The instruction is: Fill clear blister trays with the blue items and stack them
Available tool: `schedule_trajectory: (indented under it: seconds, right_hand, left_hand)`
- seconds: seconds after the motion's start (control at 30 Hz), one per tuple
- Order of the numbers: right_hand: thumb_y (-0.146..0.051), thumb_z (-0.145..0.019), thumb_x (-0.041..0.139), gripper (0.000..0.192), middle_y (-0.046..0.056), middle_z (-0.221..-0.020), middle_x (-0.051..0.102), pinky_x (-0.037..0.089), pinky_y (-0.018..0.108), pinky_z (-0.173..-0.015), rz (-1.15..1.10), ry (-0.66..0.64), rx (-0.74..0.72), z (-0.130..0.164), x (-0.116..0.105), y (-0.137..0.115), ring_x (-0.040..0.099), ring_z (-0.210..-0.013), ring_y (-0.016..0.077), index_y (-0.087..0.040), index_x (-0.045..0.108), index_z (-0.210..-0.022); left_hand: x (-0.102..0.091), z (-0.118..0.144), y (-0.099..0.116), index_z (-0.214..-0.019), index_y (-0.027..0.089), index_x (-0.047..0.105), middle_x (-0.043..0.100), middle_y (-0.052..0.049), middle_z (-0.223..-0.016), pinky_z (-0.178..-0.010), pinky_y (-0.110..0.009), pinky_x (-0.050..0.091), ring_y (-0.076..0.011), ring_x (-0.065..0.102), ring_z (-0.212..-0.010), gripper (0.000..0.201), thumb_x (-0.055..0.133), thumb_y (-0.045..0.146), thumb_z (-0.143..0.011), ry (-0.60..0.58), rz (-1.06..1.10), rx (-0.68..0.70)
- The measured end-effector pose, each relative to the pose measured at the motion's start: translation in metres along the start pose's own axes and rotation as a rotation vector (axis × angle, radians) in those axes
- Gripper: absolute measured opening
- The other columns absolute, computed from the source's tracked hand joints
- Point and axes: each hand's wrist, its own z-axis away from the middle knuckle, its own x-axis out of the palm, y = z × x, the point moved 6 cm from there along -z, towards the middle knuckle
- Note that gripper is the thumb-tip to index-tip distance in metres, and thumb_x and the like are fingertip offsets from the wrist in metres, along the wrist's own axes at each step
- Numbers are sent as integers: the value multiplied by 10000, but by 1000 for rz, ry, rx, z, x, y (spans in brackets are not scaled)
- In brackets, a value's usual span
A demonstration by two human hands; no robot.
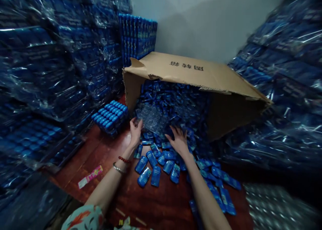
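I see the clear blister tray (151, 117) lying at the mouth of the tipped cardboard box (191, 72), at twelve o'clock from my hands, half resting on the heap of blue packets (166, 99). Its long axis seems to run from ten o'clock to four o'clock, though glare blurs its edges. My left hand (136, 131) has its fingers curled on the tray's near left corner; my right hand (179, 139) lies flat, fingers spread, on the packets beside its right edge, holding nothing. To do this well, I judge a level two-handed lift is best, so the flimsy tray does not buckle. Loose packets (156, 169) lie fanned over the red floor (105, 149) at six o'clock; a filled tray (110, 114) sits at ten o'clock.
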Motion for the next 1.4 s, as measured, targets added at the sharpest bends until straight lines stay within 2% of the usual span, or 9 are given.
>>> schedule_trajectory:
  seconds: [0.17,0.3,0.4,0.6,0.7,0.8,0.97,1.27,1.4]
  right_hand:
    - [-486,-854,474,706,102,-1427,388,238,492,-1074,-135,-47,-156,-3,4,-56,382,-1287,260,-247,189,-1455]
    - [-353,-887,431,538,129,-1282,542,292,478,-1036,-128,-60,16,-12,5,-57,486,-1183,277,-180,358,-1391]
    - [-256,-884,400,429,100,-1261,563,244,489,-1066,-170,-45,-37,-2,-5,-51,488,-1178,258,-199,483,-1301]
    - [-336,-905,419,311,60,-1090,658,449,347,-907,-577,136,37,84,-41,-33,589,-1030,190,-208,619,-1106]
    - [-329,-901,457,251,43,-978,685,487,321,-828,-635,63,85,135,-37,-36,625,-917,178,-218,654,-1010]
    - [-285,-900,468,238,45,-1002,664,478,345,-860,-580,-99,-22,168,-19,-50,602,-950,185,-232,650,-1044]
    - [-228,-914,428,381,90,-1127,567,459,376,-887,-336,-219,-78,172,8,-60,534,-1038,212,-225,506,-1286]
    - [-90,-879,369,436,99,-1124,540,417,326,-821,40,-293,-68,128,0,-61,493,-983,219,-242,534,-1252]
    - [-57,-852,390,523,86,-1279,466,396,334,-794,54,-376,-248,118,6,-75,453,-1050,230,-300,469,-1308]
  left_hand:
    - [-4,18,5,-1135,171,463,578,-102,-1127,-713,-275,530,-171,612,-917,411,525,439,-830,-45,100,-71]
    - [-21,30,2,-1165,149,472,621,-100,-1044,-657,-251,514,-159,625,-819,475,584,401,-779,-128,2,-139]
    - [-48,53,-2,-1115,143,538,650,-79,-951,-620,-247,501,-165,624,-765,496,639,416,-713,-304,-57,-200]
    - [-109,129,6,-1063,171,636,677,-74,-1013,-770,-282,486,-203,621,-892,417,617,446,-750,-642,-193,-323]
    - [-106,167,3,-982,166,679,697,-69,-954,-763,-285,475,-215,626,-869,334,590,422,-787,-930,-337,-386]
    - [-85,185,1,-907,179,689,695,-55,-888,-742,-283,451,-204,615,-818,253,533,369,-843,-1098,-567,-186]
    - [-53,178,0,-816,158,643,639,-72,-831,-771,-325,414,-220,556,-849,189,554,321,-857,-936,-928,249]
    - [-67,157,14,-893,152,602,590,-85,-954,-811,-354,429,-213,519,-917,193,489,309,-899,-576,-936,444]
    - [-48,140,19,-1053,143,565,549,-104,-1043,-851,-353,445,-214,516,-978,225,504,288,-891,-640,-949,492]
